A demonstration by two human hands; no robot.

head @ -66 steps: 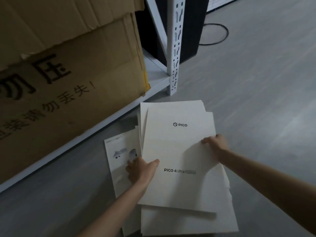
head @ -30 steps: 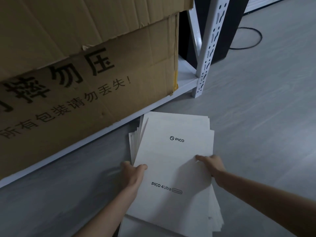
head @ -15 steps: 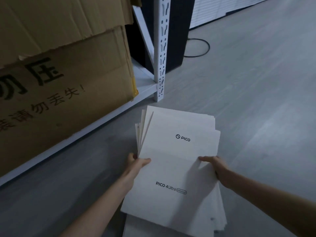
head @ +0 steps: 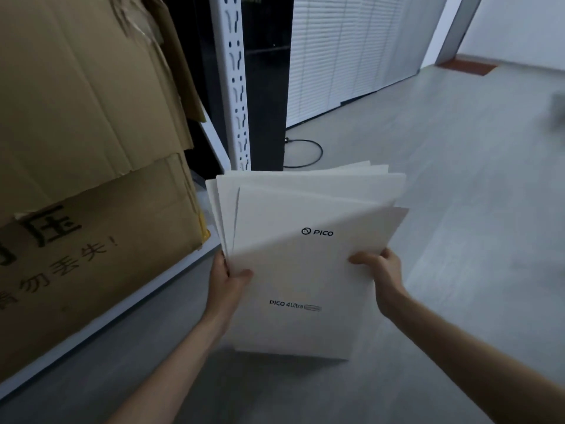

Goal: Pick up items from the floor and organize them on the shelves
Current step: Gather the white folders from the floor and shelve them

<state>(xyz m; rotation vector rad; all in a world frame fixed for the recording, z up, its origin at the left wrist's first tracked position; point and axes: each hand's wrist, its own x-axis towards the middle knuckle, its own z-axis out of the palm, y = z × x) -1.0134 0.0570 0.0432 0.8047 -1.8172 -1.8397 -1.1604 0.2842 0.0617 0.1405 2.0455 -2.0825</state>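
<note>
Fingers (head: 360,259) of left hand (head: 224,284) and right hand (head: 383,275) tight around white sheet stack (head: 305,270)

Box (head: 91,240) on btm shelf (head: 122,306), cable (head: 308,154) on floor (head: 458,209).

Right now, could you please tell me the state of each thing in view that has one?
Stack of white sheets: held at both side edges, fanned apart at the top.
Left hand: grips the stack's left edge, thumb on top.
Right hand: grips the stack's right edge.
Cardboard box: on the low shelf, flap creased, hanging down.
Black cable: looped on the floor.
</note>
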